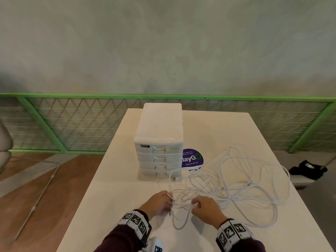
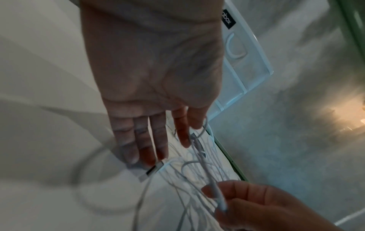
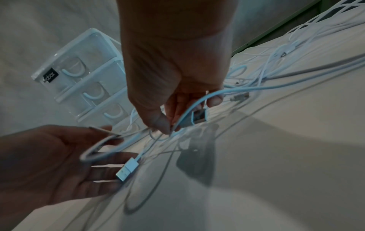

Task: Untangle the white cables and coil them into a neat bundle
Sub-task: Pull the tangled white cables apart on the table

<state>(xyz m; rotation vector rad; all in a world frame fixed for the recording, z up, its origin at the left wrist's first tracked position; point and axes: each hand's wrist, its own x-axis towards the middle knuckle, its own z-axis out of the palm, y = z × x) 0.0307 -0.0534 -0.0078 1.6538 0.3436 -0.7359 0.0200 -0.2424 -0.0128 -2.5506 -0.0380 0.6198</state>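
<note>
White cables [image 1: 236,180] sprawled in loose tangled loops across the table [image 1: 112,206], right of the drawer box [image 1: 160,142]. Thin, limp, light, likely slick; best taken near a plug [image 3: 127,169], then fed through. Left hand [image 1: 158,202] fingers nearly straight, one loop pinched at thumb and forefinger. Right hand [image 1: 205,208] curled, pinching a strand near another plug.

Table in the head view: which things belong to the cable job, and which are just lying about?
Job:
- tangled white cables, spread over the white table
- left hand pinching a strand
- right hand pinching another strand
- white USB plug by the left fingers

Lying about:
- white plastic drawer unit
- round purple sticker
- black bundle beyond the table
</note>
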